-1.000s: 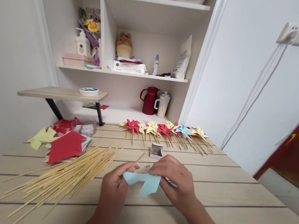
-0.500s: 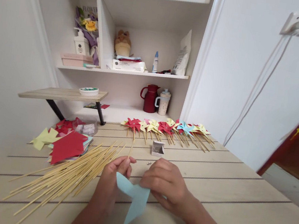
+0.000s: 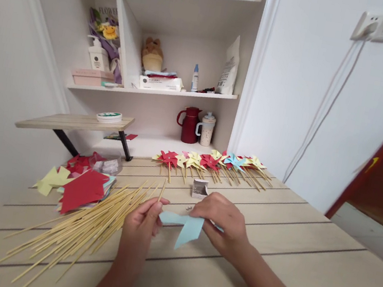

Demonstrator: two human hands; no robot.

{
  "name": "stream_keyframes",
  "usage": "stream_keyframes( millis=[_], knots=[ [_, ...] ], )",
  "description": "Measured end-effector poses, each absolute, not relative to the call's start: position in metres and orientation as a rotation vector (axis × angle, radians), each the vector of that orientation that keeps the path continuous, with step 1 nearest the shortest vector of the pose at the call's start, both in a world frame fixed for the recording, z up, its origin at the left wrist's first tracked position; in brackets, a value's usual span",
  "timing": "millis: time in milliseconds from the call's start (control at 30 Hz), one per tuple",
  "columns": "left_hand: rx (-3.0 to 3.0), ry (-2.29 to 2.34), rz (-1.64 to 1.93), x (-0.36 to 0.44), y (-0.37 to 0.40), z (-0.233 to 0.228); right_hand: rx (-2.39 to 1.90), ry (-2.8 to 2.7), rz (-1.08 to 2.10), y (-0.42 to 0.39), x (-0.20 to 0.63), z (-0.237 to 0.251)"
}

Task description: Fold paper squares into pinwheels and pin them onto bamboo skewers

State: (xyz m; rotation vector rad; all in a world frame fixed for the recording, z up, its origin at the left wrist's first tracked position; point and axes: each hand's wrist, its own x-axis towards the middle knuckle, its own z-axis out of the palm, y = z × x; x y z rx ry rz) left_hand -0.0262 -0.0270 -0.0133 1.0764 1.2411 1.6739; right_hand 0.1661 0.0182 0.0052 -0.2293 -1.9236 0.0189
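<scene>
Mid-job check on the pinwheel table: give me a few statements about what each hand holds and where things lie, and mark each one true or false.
1. The left hand holds a skewer. True.
2. The paper between the hands is red. False: it is light blue.
3. The right hand pinches that paper. True.
4. The loose skewer pile lies right of the hands. False: it lies to their left.
5. Finished pinwheels lie in a row at the far edge of the table. True.
</scene>
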Motion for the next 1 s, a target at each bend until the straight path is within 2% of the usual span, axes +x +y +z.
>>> stream_keyframes(
  millis=[433,1000],
  knots=[
    [1.677,1.270,1.494,-0.022,-0.033,-0.020,-0.240,-1.888,-0.031,0.015,0.167,0.005],
    [1.936,1.223,1.526,-0.026,-0.037,-0.023,-0.226,-1.885,0.019,0.015,0.165,0.006]
  ],
)
